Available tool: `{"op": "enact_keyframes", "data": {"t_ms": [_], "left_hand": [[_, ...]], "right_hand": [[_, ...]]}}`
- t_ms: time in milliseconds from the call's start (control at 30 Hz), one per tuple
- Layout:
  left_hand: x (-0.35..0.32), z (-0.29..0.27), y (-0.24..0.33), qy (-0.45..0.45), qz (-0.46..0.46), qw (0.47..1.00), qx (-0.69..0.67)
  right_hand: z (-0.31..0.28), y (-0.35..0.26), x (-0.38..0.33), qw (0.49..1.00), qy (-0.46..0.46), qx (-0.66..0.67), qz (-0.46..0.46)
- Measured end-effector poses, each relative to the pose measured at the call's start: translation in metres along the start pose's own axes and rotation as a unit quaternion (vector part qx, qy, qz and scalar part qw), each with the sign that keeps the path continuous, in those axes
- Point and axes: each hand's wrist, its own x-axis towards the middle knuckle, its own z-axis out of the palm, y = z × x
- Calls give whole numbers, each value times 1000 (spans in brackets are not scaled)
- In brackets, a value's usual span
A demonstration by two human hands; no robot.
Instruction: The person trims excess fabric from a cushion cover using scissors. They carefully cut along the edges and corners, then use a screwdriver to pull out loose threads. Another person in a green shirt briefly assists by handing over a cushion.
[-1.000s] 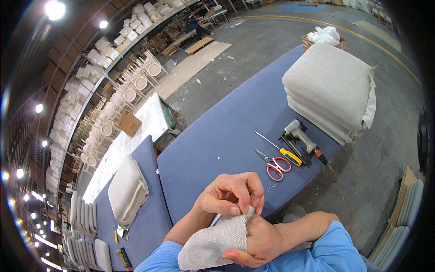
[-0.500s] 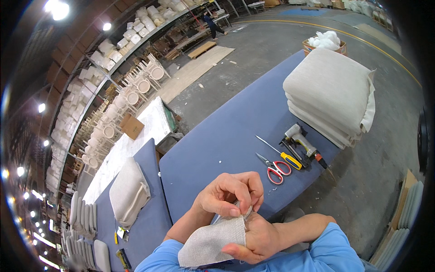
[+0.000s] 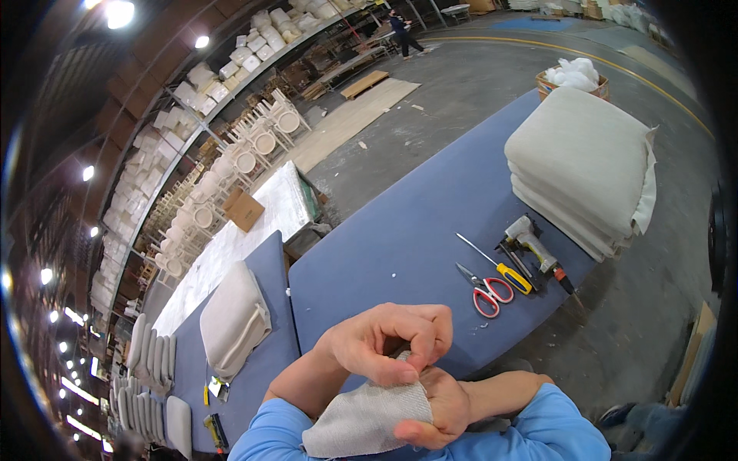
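Both of my hands are on a light grey woven fabric piece (image 3: 365,421) held above the near edge of the blue padded table. My left hand (image 3: 388,338) has its thumb and fingers pinched at the fabric's upper edge. Close beside it, my right hand (image 3: 446,407) grips the fabric's right side, its thumb lying near the lower front. Its other fingers are mostly hidden. To the right of the hands lie red-and-white-handled scissors (image 3: 486,293), a yellow-handled screwdriver (image 3: 513,277) and a staple gun (image 3: 532,244).
Grey cushions (image 3: 576,154) are stacked on the blue table (image 3: 400,230)'s far right. A basket (image 3: 607,88) of white stuffing stands behind. Another cushion (image 3: 234,316) sits on the left table, near a second tool (image 3: 215,432). Chair frames (image 3: 246,161) line the shelving; a person (image 3: 403,34) is far off.
The view has shifted, so tables and tools appear further right and slightly lower. Both hands keep hold of the fabric, the left still pinching its edge. The distant person's pose has changed.
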Motion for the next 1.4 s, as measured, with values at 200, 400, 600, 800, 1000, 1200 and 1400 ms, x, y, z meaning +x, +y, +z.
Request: {"op": "enact_keyframes", "data": {"t_ms": [200,400,600,800,1000,1200,1400], "left_hand": [[-17,8,11,80,-35,996,-28],[-32,-3,-14,100,1,990,-99],[-30,6,-10,120,15,990,-72],[-28,1,-13,112,2,990,-84],[-20,2,1,112,-42,990,-72],[-16,4,17,116,-87,987,-61],[-28,3,-8,125,86,966,-211]], "right_hand": [[6,8,9,998,2,-32,-46],[8,12,2,999,8,-28,-37],[4,14,5,995,56,77,-25],[-1,11,10,990,60,124,7],[1,9,12,987,68,142,29],[-9,10,18,998,21,57,-5],[-4,7,13,999,-19,-50,-5]]}}
